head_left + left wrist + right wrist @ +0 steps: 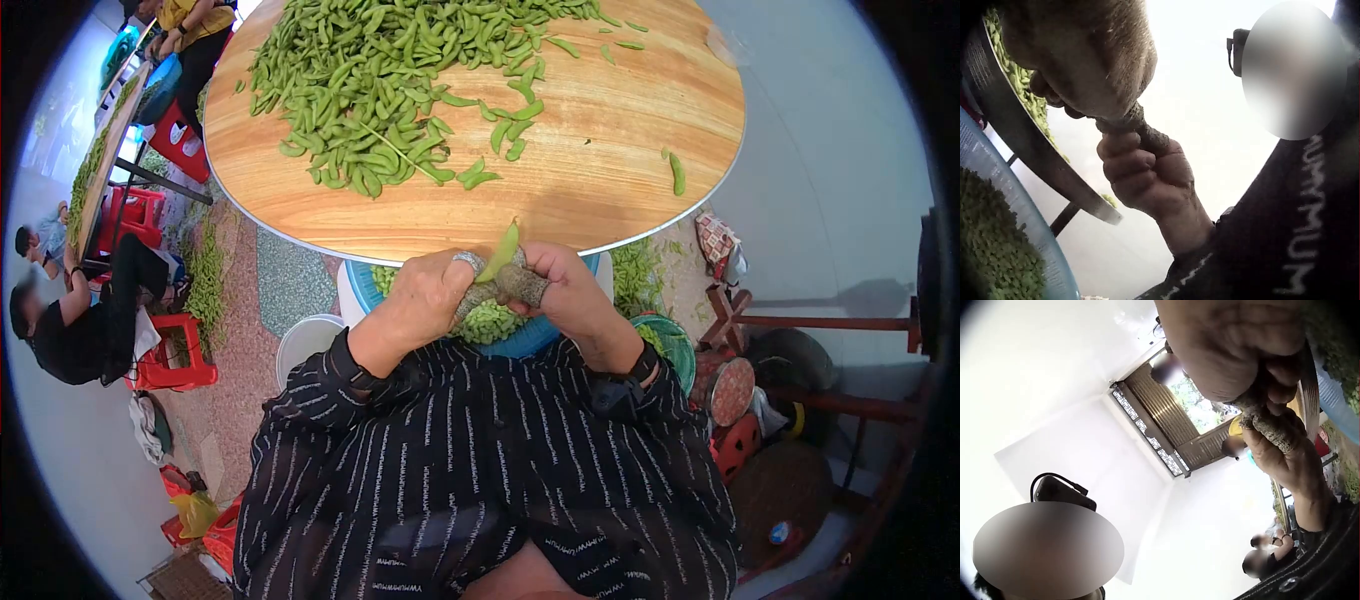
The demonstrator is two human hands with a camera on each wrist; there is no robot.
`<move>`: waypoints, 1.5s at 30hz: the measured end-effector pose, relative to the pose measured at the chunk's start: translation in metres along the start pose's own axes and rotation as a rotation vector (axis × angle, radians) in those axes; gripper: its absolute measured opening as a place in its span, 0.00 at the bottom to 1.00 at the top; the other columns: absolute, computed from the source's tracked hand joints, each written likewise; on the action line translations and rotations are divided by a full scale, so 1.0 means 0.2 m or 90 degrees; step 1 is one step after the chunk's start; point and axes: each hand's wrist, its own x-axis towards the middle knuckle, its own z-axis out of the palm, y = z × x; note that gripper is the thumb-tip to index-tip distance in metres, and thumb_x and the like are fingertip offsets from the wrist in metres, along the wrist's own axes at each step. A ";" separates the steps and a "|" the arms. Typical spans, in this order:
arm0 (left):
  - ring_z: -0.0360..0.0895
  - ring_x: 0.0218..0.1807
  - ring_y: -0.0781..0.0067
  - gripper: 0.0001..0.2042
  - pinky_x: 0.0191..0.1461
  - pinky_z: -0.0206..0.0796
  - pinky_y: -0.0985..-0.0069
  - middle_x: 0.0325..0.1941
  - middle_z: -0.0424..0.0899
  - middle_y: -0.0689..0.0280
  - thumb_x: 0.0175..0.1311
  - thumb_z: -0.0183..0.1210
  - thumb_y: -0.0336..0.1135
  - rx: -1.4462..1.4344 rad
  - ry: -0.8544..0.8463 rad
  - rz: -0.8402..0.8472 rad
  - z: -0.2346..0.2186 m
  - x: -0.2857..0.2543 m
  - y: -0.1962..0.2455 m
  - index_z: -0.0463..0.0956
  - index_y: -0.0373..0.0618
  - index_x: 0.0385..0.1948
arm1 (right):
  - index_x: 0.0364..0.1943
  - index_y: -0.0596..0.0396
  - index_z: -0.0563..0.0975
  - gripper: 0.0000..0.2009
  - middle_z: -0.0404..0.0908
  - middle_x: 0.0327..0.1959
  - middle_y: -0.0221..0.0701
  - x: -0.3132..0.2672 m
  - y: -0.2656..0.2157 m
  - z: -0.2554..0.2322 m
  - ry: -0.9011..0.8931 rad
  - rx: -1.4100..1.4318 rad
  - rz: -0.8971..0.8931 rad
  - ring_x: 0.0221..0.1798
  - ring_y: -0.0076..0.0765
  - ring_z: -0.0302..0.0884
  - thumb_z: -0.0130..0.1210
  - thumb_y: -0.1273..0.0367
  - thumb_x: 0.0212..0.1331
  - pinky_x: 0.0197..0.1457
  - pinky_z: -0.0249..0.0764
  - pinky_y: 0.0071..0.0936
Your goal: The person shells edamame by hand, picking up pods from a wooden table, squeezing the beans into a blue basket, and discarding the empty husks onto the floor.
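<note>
A green soybean pod (503,252) stands tilted between my two hands, just off the near edge of the round wooden table (620,180). My left hand (425,295) pinches its lower part from the left. From the other side, my right hand (570,290) grips it with fingers curled. Rough grey wraps (522,285) cover some fingertips. Below the hands, shelled green beans (490,325) fill a blue basin (362,290). In the left wrist view the beans (997,244) lie under the hands; the pod is hidden there by the fingers.
A large heap of pods (390,80) covers the table's far left, with a stray pod (678,174) at right. A white bucket (305,345) and a green basket (675,350) stand beside my legs. People sit at another table (105,165) on the left, near red stools (175,355).
</note>
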 end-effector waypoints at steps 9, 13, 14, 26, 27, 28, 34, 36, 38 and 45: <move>0.71 0.25 0.55 0.12 0.26 0.62 0.69 0.23 0.73 0.57 0.48 0.52 0.28 -0.198 0.045 -0.105 0.07 -0.04 0.02 0.66 0.37 0.36 | 0.30 0.58 0.73 0.04 0.70 0.22 0.21 0.05 0.10 -0.02 -0.042 -0.030 -0.109 0.25 0.14 0.63 0.48 0.76 0.51 0.27 0.60 0.13; 0.68 0.20 0.74 0.13 0.24 0.59 0.79 0.20 0.70 0.69 0.60 0.47 0.40 -0.553 0.113 -0.305 0.10 -0.06 0.03 0.68 0.37 0.34 | 0.32 0.60 0.72 0.05 0.71 0.26 0.23 0.04 0.05 0.02 -0.047 -0.077 -0.165 0.30 0.15 0.64 0.47 0.77 0.50 0.33 0.62 0.14; 0.68 0.20 0.74 0.13 0.24 0.59 0.79 0.20 0.70 0.69 0.60 0.47 0.40 -0.553 0.115 -0.304 0.09 -0.06 0.03 0.68 0.37 0.34 | 0.33 0.60 0.72 0.06 0.72 0.28 0.23 0.04 0.06 0.01 -0.048 -0.131 -0.207 0.32 0.14 0.64 0.47 0.77 0.51 0.35 0.63 0.15; 0.68 0.28 0.84 0.10 0.31 0.60 0.86 0.25 0.73 0.69 0.60 0.47 0.35 -0.333 -0.069 -0.330 -0.01 -0.07 0.04 0.67 0.37 0.34 | 0.33 0.60 0.71 0.08 0.72 0.23 0.30 0.05 0.07 0.01 -0.044 -0.221 -0.194 0.27 0.25 0.66 0.50 0.77 0.46 0.31 0.64 0.24; 0.68 0.25 0.76 0.09 0.30 0.61 0.80 0.23 0.72 0.62 0.57 0.46 0.30 -0.349 -0.010 -0.294 0.00 -0.07 0.05 0.67 0.36 0.36 | 0.32 0.60 0.71 0.08 0.72 0.23 0.35 0.05 0.07 0.01 -0.035 -0.339 -0.248 0.26 0.31 0.68 0.51 0.76 0.44 0.31 0.64 0.27; 0.68 0.22 0.67 0.09 0.28 0.62 0.74 0.22 0.71 0.56 0.54 0.46 0.25 -0.366 0.048 -0.257 0.01 -0.06 0.05 0.66 0.36 0.37 | 0.32 0.60 0.71 0.08 0.72 0.23 0.35 0.05 0.06 0.02 -0.035 -0.339 -0.249 0.26 0.31 0.68 0.51 0.76 0.44 0.31 0.64 0.27; 0.65 0.21 0.79 0.08 0.24 0.57 0.84 0.21 0.70 0.66 0.55 0.43 0.24 -0.627 -0.078 -0.528 -0.04 -0.05 0.06 0.67 0.39 0.37 | 0.30 0.60 0.70 0.10 0.71 0.26 0.46 0.04 0.02 0.03 -0.060 -0.462 -0.258 0.31 0.56 0.67 0.50 0.77 0.38 0.32 0.65 0.36; 0.64 0.20 0.82 0.08 0.23 0.55 0.85 0.20 0.69 0.69 0.55 0.43 0.23 -0.651 -0.080 -0.532 -0.05 -0.04 0.07 0.68 0.40 0.36 | 0.29 0.60 0.70 0.10 0.71 0.24 0.45 0.04 0.02 0.04 -0.077 -0.483 -0.309 0.30 0.54 0.68 0.49 0.78 0.36 0.32 0.64 0.36; 0.63 0.20 0.84 0.08 0.22 0.53 0.87 0.20 0.68 0.72 0.55 0.42 0.23 -0.675 -0.084 -0.534 -0.05 -0.05 0.06 0.68 0.41 0.35 | 0.29 0.60 0.70 0.10 0.71 0.24 0.45 0.05 0.06 0.02 -0.071 -0.547 -0.307 0.30 0.55 0.67 0.49 0.78 0.36 0.32 0.64 0.36; 0.63 0.19 0.84 0.08 0.21 0.52 0.87 0.18 0.68 0.72 0.54 0.41 0.21 -0.880 -0.023 -0.639 -0.05 -0.07 0.05 0.69 0.42 0.32 | 0.30 0.58 0.72 0.06 0.72 0.23 0.26 0.05 0.09 0.01 -0.032 -0.322 -0.201 0.26 0.22 0.67 0.53 0.75 0.46 0.32 0.64 0.20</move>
